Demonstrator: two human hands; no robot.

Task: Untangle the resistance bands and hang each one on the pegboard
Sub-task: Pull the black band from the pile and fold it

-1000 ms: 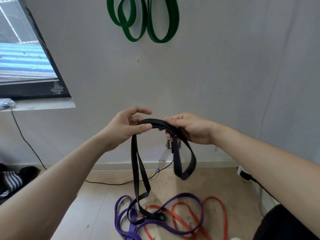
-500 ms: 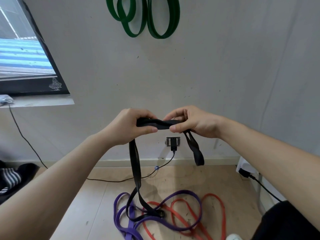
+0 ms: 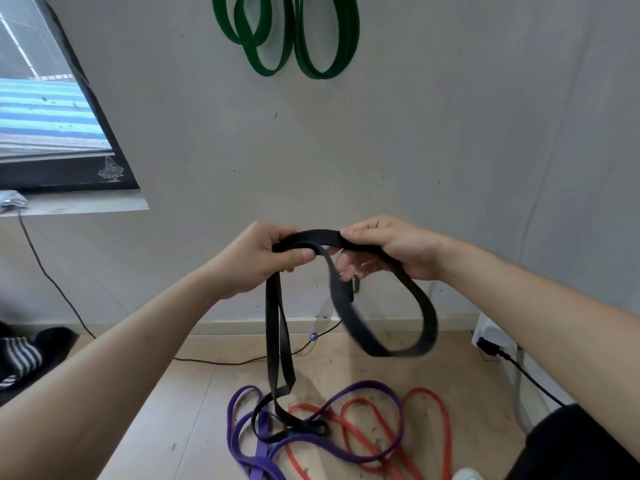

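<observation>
1. A big pale grey wall (image 3: 433, 150) fills most of the view.
2. Below it is a light wooden floor (image 3: 166, 420).
3. A window with a dark frame (image 3: 69, 183) is on the far left, with a pale sill under it.
4. The long flat black rubber band (image 3: 322, 237) is held up in front of the wall, between the two hands. Its top makes a small arch from one hand to the other. One loop of it hangs under the right hand and looks blurry. Two strands hang straight down from the left hand to the floor. The bottom end lies on top of the purple and red bands.
5. Wide flat green rubber bands (image 3: 320, 73) hang in loops high on the wall. Their tops are cut off by the edge of the view.
6. A thin purple rubber band (image 3: 367, 385) lies in curls on the floor. It is mixed up with the red one.
7. A thin red rubber band (image 3: 422, 390) lies in loops on the floor, just right of the purple one and crossing it.
8. The left hand (image 3: 256, 258) has its fingers curled round the black band, with the thumb pressed on the front.
9. The right hand (image 3: 388, 251) grips the black band too, thumb on top and fingers curled below.
10. A thin black cord (image 3: 214, 362) runs along the floor by the wall.
11. A striped cloth (image 3: 20, 355) lies at the far left.
</observation>
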